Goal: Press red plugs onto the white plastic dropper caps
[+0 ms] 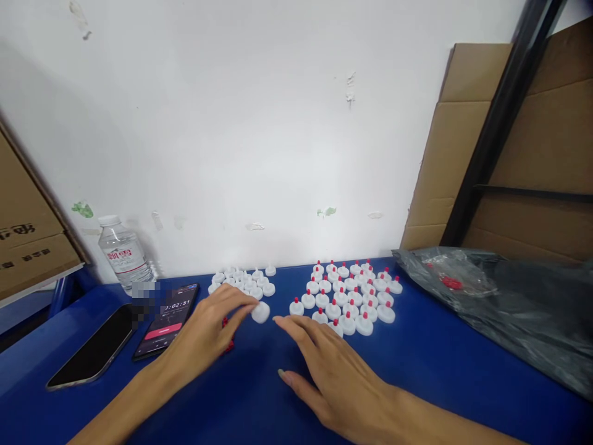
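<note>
My left hand (210, 330) reaches forward over the blue table (426, 364), its fingertips pinching a plain white cap (260, 312). Small red pieces (227, 343) peek out from under that hand. Behind it lies a cluster of plain white caps (243, 281). My right hand (324, 361) rests flat on the table with fingers stretched out, holding nothing. Its fingertips point at a group of white caps with red tips (349, 293), set in rows to the right.
Two phones lie at the left: a dark one (92, 352) and one showing a timer (167, 318). A water bottle (124, 253) stands by the wall. A dark plastic bag (504, 303) lies at the right, cardboard (532, 154) behind it, a cardboard box (28, 241) far left.
</note>
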`<state>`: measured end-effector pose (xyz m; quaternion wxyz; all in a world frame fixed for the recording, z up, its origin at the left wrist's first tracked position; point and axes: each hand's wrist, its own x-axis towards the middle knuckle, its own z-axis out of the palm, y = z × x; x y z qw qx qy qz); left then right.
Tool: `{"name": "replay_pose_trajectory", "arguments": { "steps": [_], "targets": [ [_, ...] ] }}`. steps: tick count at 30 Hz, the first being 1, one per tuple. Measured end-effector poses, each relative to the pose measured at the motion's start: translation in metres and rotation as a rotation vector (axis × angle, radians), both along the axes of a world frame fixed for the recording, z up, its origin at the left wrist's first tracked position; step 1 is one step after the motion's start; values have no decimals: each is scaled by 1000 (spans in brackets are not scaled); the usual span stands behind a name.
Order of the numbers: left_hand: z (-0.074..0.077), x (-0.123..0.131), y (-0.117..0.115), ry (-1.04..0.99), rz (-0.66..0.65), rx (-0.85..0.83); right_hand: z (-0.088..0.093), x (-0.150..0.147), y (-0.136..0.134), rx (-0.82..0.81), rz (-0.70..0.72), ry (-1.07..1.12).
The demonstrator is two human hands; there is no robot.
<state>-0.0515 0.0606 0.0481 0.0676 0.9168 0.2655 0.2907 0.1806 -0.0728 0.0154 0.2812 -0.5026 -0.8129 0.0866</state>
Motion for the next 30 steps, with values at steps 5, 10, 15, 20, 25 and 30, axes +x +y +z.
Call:
{"name": "replay_pose_trajectory", "arguments": {
  "steps": [5, 10, 15, 20, 25, 30],
  "targets": [
    [-2, 18, -31, -70, -231, -214, -4, -2, 1, -99, -18, 177],
    [-11, 20, -32, -49, -303, -181, -6, -1, 5, -99, -34, 239],
    [-3, -2, 3, 169, -233, 264, -3, 0, 5, -136, -50, 255],
    [10, -29, 30, 508, 192, 351, -1, 1, 4, -164, -33, 268],
    [9, -31, 27, 576, 254, 295, -3, 0, 5, -154, -37, 258],
    [-1, -29, 30, 555, 265, 308, -2, 1, 6, -170, -38, 256]
  ]
}}
